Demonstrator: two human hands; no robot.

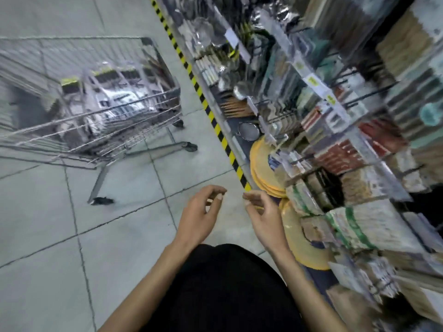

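Hovering over the pale tiled floor (115, 226), left hand (200, 213) and right hand (263, 215) show loosely curled fingers gripping nothing visible. Flat, round yellow discs (261, 171) lie stacked just beyond the right fingertips; a blurred wire-mesh trolley (96, 111) stands well beyond the left ones

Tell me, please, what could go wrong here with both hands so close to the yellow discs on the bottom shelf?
1. The yellow discs overlap in a fanned stack at the shelf's edge, so the right hand could knock some onto the floor.
2. The cart stands unheld ahead on the left, beyond the left hand. A careless step might set it rolling.
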